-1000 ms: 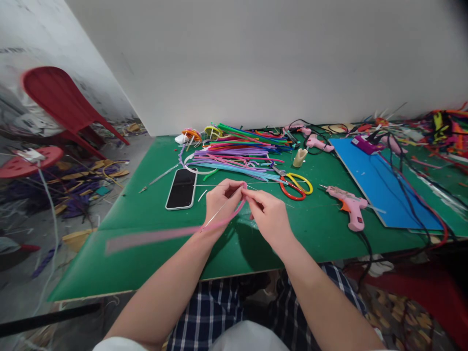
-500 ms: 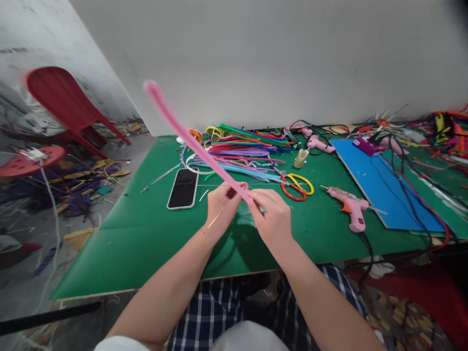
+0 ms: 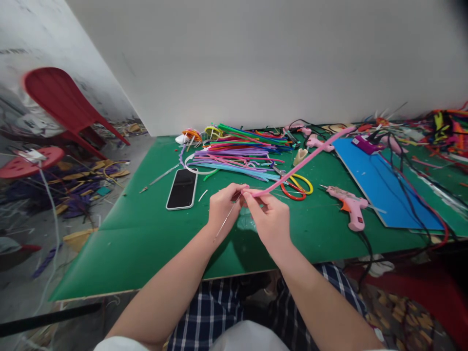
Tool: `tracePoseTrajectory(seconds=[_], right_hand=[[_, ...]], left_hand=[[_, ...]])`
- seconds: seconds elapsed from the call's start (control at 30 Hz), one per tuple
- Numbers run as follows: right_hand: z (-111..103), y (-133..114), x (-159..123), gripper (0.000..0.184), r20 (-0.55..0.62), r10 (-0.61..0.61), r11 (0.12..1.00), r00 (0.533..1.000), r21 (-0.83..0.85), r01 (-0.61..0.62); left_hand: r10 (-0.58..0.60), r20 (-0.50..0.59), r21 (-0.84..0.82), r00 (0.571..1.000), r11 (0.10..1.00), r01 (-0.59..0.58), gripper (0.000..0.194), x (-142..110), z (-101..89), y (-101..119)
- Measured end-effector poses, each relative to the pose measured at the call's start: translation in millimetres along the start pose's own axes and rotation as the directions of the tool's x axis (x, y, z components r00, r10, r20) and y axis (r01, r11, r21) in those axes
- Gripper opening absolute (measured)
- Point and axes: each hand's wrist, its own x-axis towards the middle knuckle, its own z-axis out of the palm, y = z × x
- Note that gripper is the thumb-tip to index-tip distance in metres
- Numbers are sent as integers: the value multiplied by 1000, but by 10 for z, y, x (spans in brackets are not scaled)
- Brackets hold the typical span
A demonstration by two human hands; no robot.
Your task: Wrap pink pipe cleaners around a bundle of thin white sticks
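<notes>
A long pink pipe cleaner (image 3: 307, 160) slants from my fingertips up to the far right. My right hand (image 3: 269, 214) is closed, pinching its near end between thumb and forefinger. My left hand (image 3: 224, 207) is closed too, its fingertips meeting the right ones around a thin metal wire (image 3: 227, 222) that runs down over the wrist. The exact point where wire and pipe cleaner meet is hidden by the fingers. Both hands hover above the green tabletop (image 3: 153, 243). Scissors (image 3: 298, 187) with red and yellow handles lie just beyond the right hand, under the pipe cleaner.
A phone (image 3: 182, 189) lies left of the hands. Behind are a pile of coloured pipe cleaners (image 3: 234, 158) and a white ring (image 3: 190, 165). To the right are a pink glue gun (image 3: 351, 207), a blue board (image 3: 380, 187) and a small beige object (image 3: 300, 157). Cables trail over the right edge.
The pink pipe cleaner has swung from pointing up-left to pointing up-right. The fingertips of both hands have come together at its near end; the wire still hangs from my left hand.
</notes>
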Motion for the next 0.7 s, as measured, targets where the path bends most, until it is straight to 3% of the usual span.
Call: tracePoseTrajectory(seconds=[0.1, 0.23, 0.37, 0.47, 0.57, 0.63, 0.7], right_hand=[[-10, -12, -15, 24, -15, -51, 995, 999, -92, 50], [-83, -93, -39, 29, -25, -237, 919, 971, -330, 216], [-368, -318, -77, 20, -63, -404, 860, 912, -366, 356], [-726, -483, -76, 16, -32, -387, 871, 921, -339, 354], [-1085, -563, 56, 15, -26, -291, 904, 956, -334, 266], [-1258, -589, 242, 13, 0, -221, 928, 975, -306, 211], [-1345, -625, 475, 13, 152, -209, 922, 966, -298, 246]], left_hand=[[-3, 4, -10, 1000, 1000, 3, 11, -1, -12, 26], [-57, 12, -98, 998, 994, 57, 13, 4, -46, 100], [-133, 47, -156, 990, 978, 139, 18, 36, -77, 100], [-187, 85, -198, 979, 959, 201, 21, 80, -106, 70], [-234, 229, -272, 945, 917, 293, 23, 118, -171, 96], [-235, 361, -280, 903, 896, 345, 23, 129, -228, 149], [-228, 495, -285, 838, 869, 404, 23, 125, -272, 203]])
